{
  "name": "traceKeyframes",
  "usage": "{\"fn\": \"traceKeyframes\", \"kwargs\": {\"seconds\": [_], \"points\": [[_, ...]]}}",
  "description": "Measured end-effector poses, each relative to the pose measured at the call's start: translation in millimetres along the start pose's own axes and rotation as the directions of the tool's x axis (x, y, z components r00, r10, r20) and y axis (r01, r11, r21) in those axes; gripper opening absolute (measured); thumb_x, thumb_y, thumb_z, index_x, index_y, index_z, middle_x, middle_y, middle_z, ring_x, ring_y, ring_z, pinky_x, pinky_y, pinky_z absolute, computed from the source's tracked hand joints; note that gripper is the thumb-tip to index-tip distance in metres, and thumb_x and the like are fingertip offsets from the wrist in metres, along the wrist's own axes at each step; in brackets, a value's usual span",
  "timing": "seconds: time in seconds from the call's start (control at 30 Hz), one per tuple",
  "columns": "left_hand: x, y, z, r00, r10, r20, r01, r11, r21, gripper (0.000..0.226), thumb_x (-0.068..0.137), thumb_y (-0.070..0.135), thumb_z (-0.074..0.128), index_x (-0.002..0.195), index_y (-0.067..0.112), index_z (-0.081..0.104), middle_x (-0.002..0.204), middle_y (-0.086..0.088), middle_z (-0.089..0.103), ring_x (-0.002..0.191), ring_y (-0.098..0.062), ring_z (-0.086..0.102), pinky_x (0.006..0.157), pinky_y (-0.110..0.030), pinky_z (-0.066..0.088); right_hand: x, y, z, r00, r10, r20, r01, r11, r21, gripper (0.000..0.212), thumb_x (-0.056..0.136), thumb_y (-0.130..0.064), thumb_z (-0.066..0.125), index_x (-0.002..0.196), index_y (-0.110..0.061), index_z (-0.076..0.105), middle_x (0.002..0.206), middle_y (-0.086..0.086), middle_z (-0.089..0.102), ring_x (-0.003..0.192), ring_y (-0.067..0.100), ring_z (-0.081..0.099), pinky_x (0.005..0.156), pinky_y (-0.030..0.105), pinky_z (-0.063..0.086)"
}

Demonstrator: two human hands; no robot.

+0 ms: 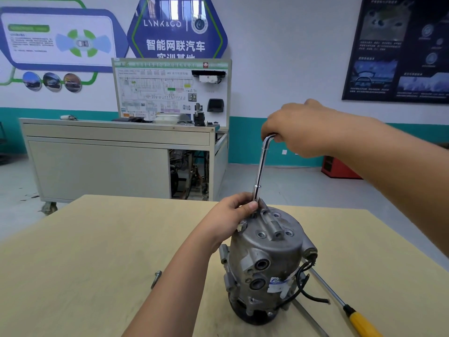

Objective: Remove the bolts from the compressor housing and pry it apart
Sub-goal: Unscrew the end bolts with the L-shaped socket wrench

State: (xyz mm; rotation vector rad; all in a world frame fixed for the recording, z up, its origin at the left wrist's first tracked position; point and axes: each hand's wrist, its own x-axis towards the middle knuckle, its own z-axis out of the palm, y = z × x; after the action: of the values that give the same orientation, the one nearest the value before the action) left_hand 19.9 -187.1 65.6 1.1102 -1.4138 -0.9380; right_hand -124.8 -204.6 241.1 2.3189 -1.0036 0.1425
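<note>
L hand [230,216] pinching wrench [259,166] low | R hand [301,128] gripping top, arm raised

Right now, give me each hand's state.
Left hand: pinches the L-wrench low, atop the compressor.
Right hand: grips the L-wrench's bent top.

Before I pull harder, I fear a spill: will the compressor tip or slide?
Probably heavy: the compressor looks like cast metal. Apt to tip: it stands on end, with the wrench pulling high above it. May slide: no clamp shows; only the left hand is at its top.
</note>
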Motion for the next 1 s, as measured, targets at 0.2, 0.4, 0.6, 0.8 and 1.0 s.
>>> {"fn": "traceKeyframes", "kwargs": {"seconds": [0.2,0.4,0.6,0.8,1.0], "points": [[0,-2,0,1.0,-0.001,-0.004,0.001,1.0,0.004,0.021,0.098,0.017,0.053,0.092,0.029,0.069,0.098,0.009,0.07,0.092,-0.003,0.064,0.095,-0.026,0.047,-1,-10,6,0.989,0.058,-0.138,-0.057,0.998,0.011,0.037,0.096,-0.005,0.044,0.121,-0.026,0.059,0.096,0.0,0.037,0.105,0.027,0.045,0.074,0.033,0.027],[0,-2,-1,1.0,-0.002,-0.006,0.002,1.0,0.008,0.026,0.098,0.017,0.053,0.087,0.031,0.071,0.093,0.013,0.071,0.091,-0.002,0.064,0.095,-0.026,0.046,0,-12,6,0.975,0.137,-0.174,-0.14,0.99,-0.009,0.023,0.093,-0.006,0.048,0.106,-0.018,0.063,0.104,0.005,0.061,0.097,0.028,0.056,0.073,0.033,0.027],[-1,-1,0,1.0,0.007,0.008,-0.007,0.999,0.036,0.024,0.099,0.018,0.051,0.089,0.031,0.068,0.092,0.011,0.067,0.085,0.002,0.062,0.088,-0.02,0.046,-2,-11,9,0.972,0.137,-0.192,-0.13,0.99,0.048,0.024,0.094,-0.004,0.047,0.108,-0.017,0.062,0.104,0.006,0.058,0.099,0.028,0.054,0.075,0.032,0.029],[-4,14,-4,0.997,0.065,0.046,-0.069,0.995,0.071,0.034,0.102,0.02,0.043,0.095,0.042,0.067,0.116,-0.015,0.064,0.105,-0.022,0.061,0.094,-0.031,0.046,-6,-14,11,0.971,0.077,-0.227,-0.025,0.975,0.223,0.026,0.098,-0.012,0.045,0.118,-0.022,0.058,0.095,-0.002,0.036,0.096,0.026,0.049,0.076,0.033,0.03],[-3,19,3,0.992,0.119,-0.03,-0.117,0.992,0.044,0.032,0.104,0.019,0.039,0.097,0.031,0.067,0.106,0.007,0.071,0.097,-0.009,0.064,0.08,-0.023,0.049,-10,-20,23,0.944,0.122,-0.307,0.003,0.926,0.376,0.035,0.095,-0.005,0.041,0.12,-0.024,0.057,0.105,0.002,0.043,0.097,0.028,0.052,0.086,0.038,0.041]]}}
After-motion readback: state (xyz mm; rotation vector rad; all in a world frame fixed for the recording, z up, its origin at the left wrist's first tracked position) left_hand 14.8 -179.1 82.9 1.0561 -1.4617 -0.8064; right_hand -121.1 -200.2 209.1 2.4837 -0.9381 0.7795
